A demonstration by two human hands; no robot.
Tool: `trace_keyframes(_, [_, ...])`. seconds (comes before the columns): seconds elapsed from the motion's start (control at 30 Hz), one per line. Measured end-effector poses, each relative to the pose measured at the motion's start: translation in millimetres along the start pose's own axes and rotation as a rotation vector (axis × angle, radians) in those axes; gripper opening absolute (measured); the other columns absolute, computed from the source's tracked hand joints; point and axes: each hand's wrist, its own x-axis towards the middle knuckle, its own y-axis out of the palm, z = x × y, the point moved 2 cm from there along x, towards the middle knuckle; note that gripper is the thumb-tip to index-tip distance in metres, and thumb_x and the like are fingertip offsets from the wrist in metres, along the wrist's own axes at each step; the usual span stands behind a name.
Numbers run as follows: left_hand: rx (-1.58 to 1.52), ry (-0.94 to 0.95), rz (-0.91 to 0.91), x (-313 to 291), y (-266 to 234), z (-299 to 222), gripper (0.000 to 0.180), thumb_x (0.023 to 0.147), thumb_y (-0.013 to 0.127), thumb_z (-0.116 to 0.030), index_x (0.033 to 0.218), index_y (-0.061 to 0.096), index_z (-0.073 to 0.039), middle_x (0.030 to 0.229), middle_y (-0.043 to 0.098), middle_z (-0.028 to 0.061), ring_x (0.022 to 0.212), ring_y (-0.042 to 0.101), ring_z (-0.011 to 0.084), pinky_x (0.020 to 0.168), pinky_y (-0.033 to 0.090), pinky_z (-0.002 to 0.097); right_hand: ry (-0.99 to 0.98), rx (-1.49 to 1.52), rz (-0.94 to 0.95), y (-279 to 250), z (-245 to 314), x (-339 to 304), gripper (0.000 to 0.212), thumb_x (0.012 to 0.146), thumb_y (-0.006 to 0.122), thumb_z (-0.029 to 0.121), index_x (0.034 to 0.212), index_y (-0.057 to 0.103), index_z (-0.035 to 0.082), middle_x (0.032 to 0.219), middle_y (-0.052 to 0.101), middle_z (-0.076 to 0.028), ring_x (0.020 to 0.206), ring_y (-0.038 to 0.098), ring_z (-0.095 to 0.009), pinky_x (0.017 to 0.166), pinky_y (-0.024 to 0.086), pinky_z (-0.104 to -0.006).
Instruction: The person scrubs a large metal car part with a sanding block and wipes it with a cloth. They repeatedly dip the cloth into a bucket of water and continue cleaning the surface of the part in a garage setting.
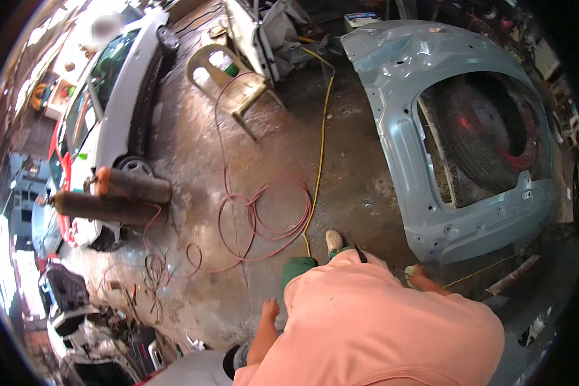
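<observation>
My left hand (271,309) hangs at my left side, over the bare floor, with its fingers curled in and nothing visible in them. On the other side, my right hand (419,279) is low beside my body, closed around a small pale green thing (409,275); its kind is too small to tell. Nearest to that hand is a large grey-blue car body panel (399,154) with a big opening. A tyre (479,151) shows through the opening. My pink shirt hides part of the floor below me.
Red hose (254,215) lies in loops ahead, beside a yellow hose (323,128). A plastic chair (238,90) stands farther off. At left are two gas cylinders (109,206) and a white car (119,96). Car parts (109,341) crowd the lower left.
</observation>
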Motion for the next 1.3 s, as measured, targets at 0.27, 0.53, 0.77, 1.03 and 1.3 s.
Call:
trace_keyframes(0.27, [0.307, 0.049, 0.037, 65.4, -71.1, -102.5, 0.039, 0.097, 0.053, -0.03, 0.11, 0.067, 0.004, 0.103, 0.072, 0.0232, 0.092, 0.069, 0.0416, 0.078, 0.054, 0.0517, -0.088, 0.329, -0.289, -45.0, 257.4, 77.1, 0.067, 0.079, 0.074, 0.009, 0.141, 0.05, 0.011, 0.137, 0.056, -0.021, 0.122, 0.059, -0.042, 0.101, 0.05, -0.0489])
trace_keyframes(0.53, [0.171, 0.287, 0.185, 262.0, -163.8, -288.3, 0.026, 0.098, 0.056, -0.021, 0.114, 0.061, -0.001, 0.092, 0.067, 0.0093, 0.07, 0.064, 0.0207, 0.058, 0.053, 0.0346, -0.546, 0.736, -0.428, -296.5, 563.5, 100.6, 0.071, 0.081, 0.069, 0.006, 0.148, 0.044, 0.004, 0.143, 0.054, -0.023, 0.134, 0.053, -0.039, 0.11, 0.044, -0.0428])
trace_keyframes(0.77, [-0.034, 0.093, 0.136, 378.4, -249.7, -474.7, 0.028, 0.1, 0.059, -0.029, 0.114, 0.059, -0.005, 0.082, 0.061, 0.0032, 0.068, 0.061, 0.0172, 0.053, 0.047, 0.0335, -0.554, 0.764, -0.922, -564.4, 597.7, 100.5, 0.071, 0.08, 0.078, 0.015, 0.144, 0.048, 0.008, 0.134, 0.062, -0.021, 0.124, 0.061, -0.037, 0.104, 0.048, -0.045])
trace_keyframes(1.03, [0.413, 0.503, 0.096, 488.6, -267.6, -652.9, 0.037, 0.099, 0.064, -0.029, 0.118, 0.065, 0.001, 0.103, 0.073, 0.0175, 0.091, 0.07, 0.0279, 0.082, 0.055, 0.0387, -0.126, 0.633, -1.519, -769.3, 551.9, 64.2, 0.08, 0.08, 0.082, 0.036, 0.148, 0.047, 0.011, 0.143, 0.053, -0.022, 0.127, 0.056, -0.04, 0.106, 0.048, -0.0467])
trace_keyframes(1.3, [0.841, 1.099, 0.455, 342.9, -18.7, -881.4, 0.044, 0.098, 0.066, -0.026, 0.132, 0.059, 0.0, 0.128, 0.061, 0.0265, 0.125, 0.057, 0.0402, 0.101, 0.048, 0.0445, -0.113, 0.754, -1.362, -689.1, 544.3, 127.9, 0.071, 0.095, 0.07, 0.042, 0.15, 0.043, 0.005, 0.151, 0.046, -0.025, 0.135, 0.052, -0.041, 0.11, 0.045, -0.0474])
